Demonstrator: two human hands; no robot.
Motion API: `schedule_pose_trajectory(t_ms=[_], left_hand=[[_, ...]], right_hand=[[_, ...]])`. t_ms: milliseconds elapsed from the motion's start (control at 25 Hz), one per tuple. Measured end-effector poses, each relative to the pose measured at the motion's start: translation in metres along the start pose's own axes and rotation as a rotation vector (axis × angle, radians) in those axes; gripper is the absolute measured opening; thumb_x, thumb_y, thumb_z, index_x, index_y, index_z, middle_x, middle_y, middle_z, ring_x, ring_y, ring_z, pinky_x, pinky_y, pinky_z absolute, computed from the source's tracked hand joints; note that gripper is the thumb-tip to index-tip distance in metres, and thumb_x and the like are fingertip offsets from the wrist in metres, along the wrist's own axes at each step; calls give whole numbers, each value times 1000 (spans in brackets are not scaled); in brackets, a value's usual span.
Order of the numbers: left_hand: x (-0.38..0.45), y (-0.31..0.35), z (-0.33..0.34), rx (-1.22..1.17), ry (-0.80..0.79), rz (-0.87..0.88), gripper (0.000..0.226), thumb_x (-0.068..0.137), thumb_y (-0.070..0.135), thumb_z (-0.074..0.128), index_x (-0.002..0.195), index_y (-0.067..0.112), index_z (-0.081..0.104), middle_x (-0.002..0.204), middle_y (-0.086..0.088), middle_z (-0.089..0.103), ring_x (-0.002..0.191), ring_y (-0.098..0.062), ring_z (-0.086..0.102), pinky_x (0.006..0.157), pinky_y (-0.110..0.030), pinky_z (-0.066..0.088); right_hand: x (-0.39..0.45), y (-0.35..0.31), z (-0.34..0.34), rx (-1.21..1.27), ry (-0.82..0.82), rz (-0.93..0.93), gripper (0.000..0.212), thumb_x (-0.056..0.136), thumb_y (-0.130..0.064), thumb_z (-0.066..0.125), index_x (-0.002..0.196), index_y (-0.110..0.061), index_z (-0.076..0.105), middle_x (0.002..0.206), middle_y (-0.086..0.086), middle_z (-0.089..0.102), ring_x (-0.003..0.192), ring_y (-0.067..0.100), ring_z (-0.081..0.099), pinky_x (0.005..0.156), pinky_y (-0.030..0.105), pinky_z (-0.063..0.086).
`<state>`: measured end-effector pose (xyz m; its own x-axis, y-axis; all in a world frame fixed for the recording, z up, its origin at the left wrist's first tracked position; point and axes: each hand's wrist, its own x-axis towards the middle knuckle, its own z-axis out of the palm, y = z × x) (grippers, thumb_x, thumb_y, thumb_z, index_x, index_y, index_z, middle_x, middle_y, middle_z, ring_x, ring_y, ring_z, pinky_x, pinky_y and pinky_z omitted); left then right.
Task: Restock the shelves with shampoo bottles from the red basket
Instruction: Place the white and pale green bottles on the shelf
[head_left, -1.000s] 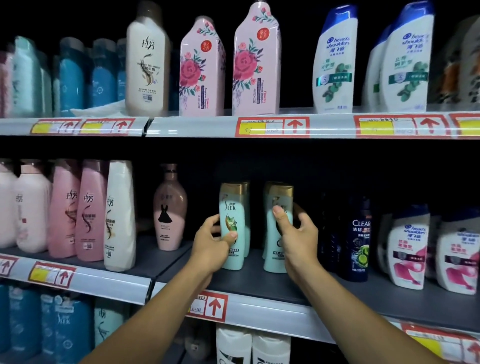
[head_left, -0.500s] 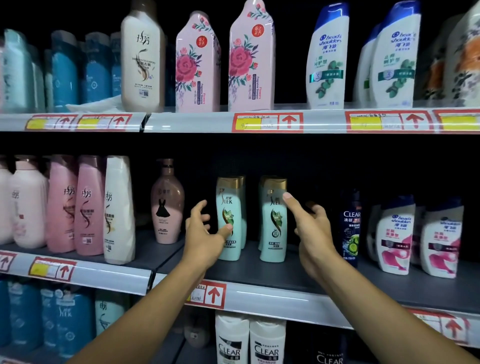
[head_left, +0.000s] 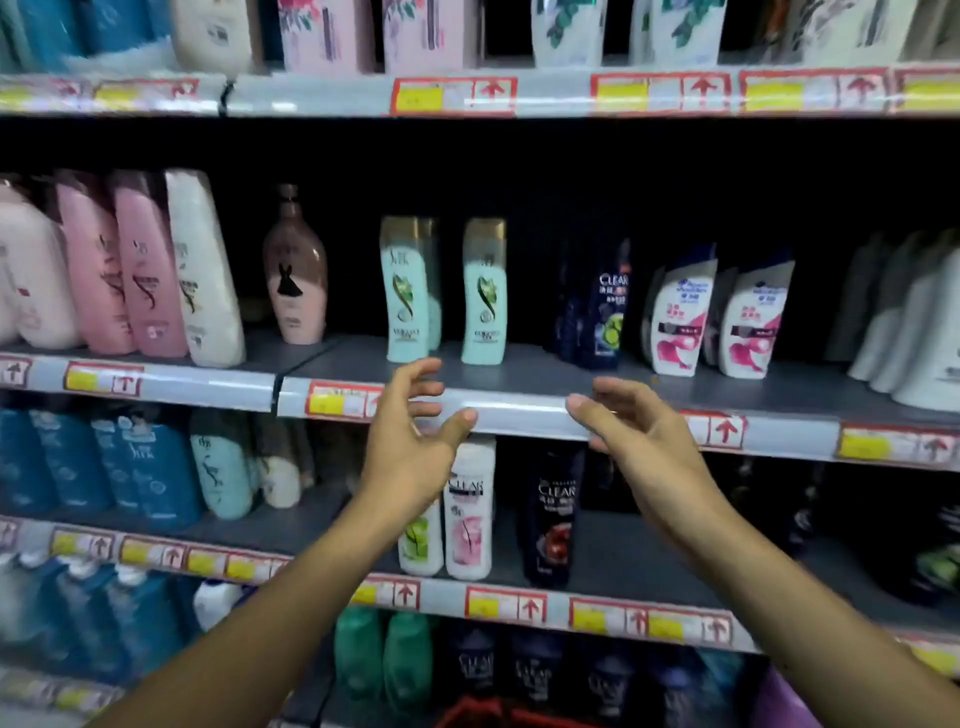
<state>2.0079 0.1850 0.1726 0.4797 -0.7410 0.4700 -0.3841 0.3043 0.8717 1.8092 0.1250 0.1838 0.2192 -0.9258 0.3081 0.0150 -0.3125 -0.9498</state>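
Bottles: two mint bottles (head_left: 447, 291) upright on middle shelf (head_left: 519, 371), apart, untouched. Left hand (head_left: 413, 447) and right hand (head_left: 641, 447) hover before shelf edge, fingers spread, empty. Red basket (head_left: 483, 713) rim at bottom edge.

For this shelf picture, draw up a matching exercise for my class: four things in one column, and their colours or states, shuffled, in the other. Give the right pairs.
Things:
1. left hand
2. two gold-capped bottles
3. basket
4. dress-label bottle

Descriptions:
A. red, at the bottom edge
B. mint green, upright on the middle shelf
C. empty, fingers spread
D. brownish pink, standing alone

Pairs: 1-C, 2-B, 3-A, 4-D
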Motion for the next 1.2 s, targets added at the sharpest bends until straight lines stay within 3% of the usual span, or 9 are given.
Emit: schedule_pose_trajectory(t_ms=[120,280,440,600,720,840,920,1080,1200], left_hand=[[-73,-32,33,-56,-117,-79,45,86,10,75,120,31,54,112,-1,61,93,-13,59,77,-24,55],[-176,-108,80,-14,-321,-361,43,87,15,75,121,30,53,108,2,63,92,-12,63,71,-19,54],[-260,-183,110,165,-525,-605,45,84,16,78,119,31,55,105,4,64,102,-17,61,92,-36,53],[-312,-223,118,498,-986,-712,52,89,17,73,134,23,49,123,-1,61,112,-21,60,94,-29,49],[-318,-237,124,662,-1164,-543,52,90,13,68,138,20,49,137,-5,56,125,-21,55,96,-26,45],[-318,-248,135,797,-1314,-162,54,87,5,61,137,22,47,138,-2,48,129,-26,44,103,-39,43],[-322,-260,135,898,-1413,15,58,87,2,55,140,22,43,141,-3,44,129,-30,41,100,-44,44],[-341,-289,138,1118,-1735,377,49,101,12,42,149,16,37,155,-9,31,139,-34,31,105,-47,34],[-351,-308,150,1159,-1886,509,50,104,22,39,153,15,30,165,-14,14,149,-36,18,109,-52,32]], right_hand=[[-55,56,-36,-128,-45,57,33,82,-41,79,110,-27,71,115,-6,72,112,12,66,98,35,53],[-121,166,-76,-268,-52,301,16,88,-19,78,99,-14,69,105,21,72,93,20,66,79,22,49],[-172,270,-113,-521,-194,618,17,91,-22,75,96,-6,74,85,4,70,85,15,61,65,14,43],[-216,346,-130,-734,-480,920,42,83,-40,76,110,-9,77,105,6,75,97,18,67,81,26,49],[-259,408,-134,-785,-600,1073,83,67,-60,73,134,-11,65,133,10,68,115,23,67,97,34,53],[-282,432,-130,-897,-621,1205,63,95,-34,67,144,1,49,141,19,60,126,31,61,95,33,49],[-287,439,-131,-980,-589,1163,62,97,-32,64,147,0,45,144,19,57,130,32,58,100,34,47],[-277,424,-133,-954,-536,1134,65,83,-47,75,132,-6,63,123,13,70,112,28,68,82,29,53],[-253,377,-138,-902,-371,1020,83,63,-84,56,108,-17,72,99,8,75,88,25,72,69,26,49]])
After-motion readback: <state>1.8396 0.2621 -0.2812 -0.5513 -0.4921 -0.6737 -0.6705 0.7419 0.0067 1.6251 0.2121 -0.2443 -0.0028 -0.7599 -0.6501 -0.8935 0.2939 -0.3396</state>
